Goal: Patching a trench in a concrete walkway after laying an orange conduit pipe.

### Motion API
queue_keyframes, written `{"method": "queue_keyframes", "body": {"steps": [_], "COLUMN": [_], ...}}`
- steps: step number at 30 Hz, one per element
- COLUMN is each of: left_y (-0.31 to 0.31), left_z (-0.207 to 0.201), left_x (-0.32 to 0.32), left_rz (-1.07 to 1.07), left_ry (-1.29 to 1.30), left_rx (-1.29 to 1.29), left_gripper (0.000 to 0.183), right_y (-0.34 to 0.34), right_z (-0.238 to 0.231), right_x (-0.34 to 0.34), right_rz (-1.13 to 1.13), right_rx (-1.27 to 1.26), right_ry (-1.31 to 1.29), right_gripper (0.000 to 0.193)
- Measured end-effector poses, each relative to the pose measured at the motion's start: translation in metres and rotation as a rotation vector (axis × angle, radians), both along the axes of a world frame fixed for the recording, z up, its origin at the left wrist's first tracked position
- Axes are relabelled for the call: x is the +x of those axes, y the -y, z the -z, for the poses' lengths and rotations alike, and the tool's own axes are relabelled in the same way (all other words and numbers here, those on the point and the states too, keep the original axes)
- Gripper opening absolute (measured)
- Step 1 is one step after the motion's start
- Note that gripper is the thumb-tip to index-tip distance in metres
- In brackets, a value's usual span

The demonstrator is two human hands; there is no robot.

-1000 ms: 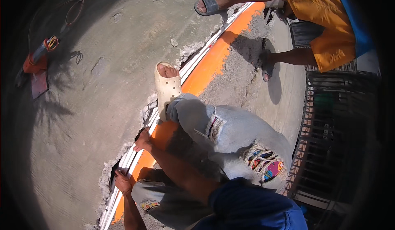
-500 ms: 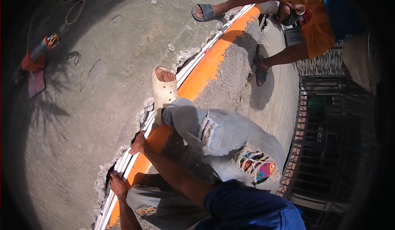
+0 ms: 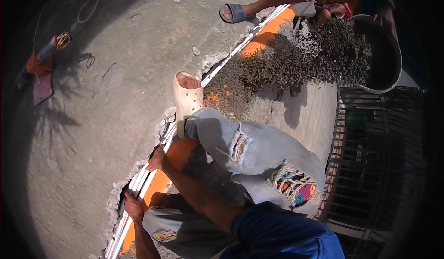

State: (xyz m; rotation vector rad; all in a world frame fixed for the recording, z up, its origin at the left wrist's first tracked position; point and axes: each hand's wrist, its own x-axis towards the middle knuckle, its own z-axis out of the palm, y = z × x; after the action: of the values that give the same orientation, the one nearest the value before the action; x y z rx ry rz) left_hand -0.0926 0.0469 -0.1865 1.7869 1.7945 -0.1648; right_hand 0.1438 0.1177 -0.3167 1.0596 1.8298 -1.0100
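Several thin white pipes [image 3: 212, 73] run side by side in a trench broken into the concrete. A thick orange pipe [image 3: 159, 185] lies along them on the right. My left hand [image 3: 133, 206] is closed on the white pipes near the lower end, its fingertips hidden at the gap beside the concrete. Further up, my right hand [image 3: 156, 159] also grips the white pipes, fingers bent over their left side. Above it, my foot in a cream clog [image 3: 187, 99] stands across the trench edge.
At upper right a co-worker tips a large bucket [image 3: 397, 55]; dark gravel [image 3: 319, 50] pours onto the trench. The co-worker's sandalled foot [image 3: 233, 12] stands left of the pipes. An orange-and-grey tool [image 3: 41, 64] and a cable [image 3: 92, 0] lie on concrete, left. A metal gate [image 3: 365, 143] stands right.
The co-worker's bucket has come into view and gravel now spills from it, covering part of the orange pipe and splashing onto the white pipes. My hands keep their places.
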Motion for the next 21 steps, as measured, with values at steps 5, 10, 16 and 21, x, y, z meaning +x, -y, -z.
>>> {"method": "queue_keyframes", "body": {"steps": [5, 10, 16, 21], "left_y": [0.002, -0.011, -0.009, -0.006], "left_z": [0.005, -0.003, -0.012, -0.003], "left_x": [-0.013, 0.028, 0.01, -0.004], "left_rz": [-0.007, -0.06, -0.134, -0.065], "left_ry": [-0.046, 0.037, 0.028, 0.021], "left_rx": [-0.018, -0.052, -0.076, -0.024], "left_gripper": [0.027, 0.032, 0.039, 0.028], "right_y": [0.016, 0.019, 0.038, 0.041], "right_z": [0.057, 0.142, 0.163, 0.183], "right_x": [-0.013, 0.051, 0.004, -0.004], "right_rz": [-0.18, -0.592, -0.867, -1.159], "right_rx": [0.034, 0.212, 0.457, 0.669], "right_ry": [-0.185, -0.44, -0.421, -0.361], "right_gripper": [0.057, 0.067, 0.064, 0.06]}}
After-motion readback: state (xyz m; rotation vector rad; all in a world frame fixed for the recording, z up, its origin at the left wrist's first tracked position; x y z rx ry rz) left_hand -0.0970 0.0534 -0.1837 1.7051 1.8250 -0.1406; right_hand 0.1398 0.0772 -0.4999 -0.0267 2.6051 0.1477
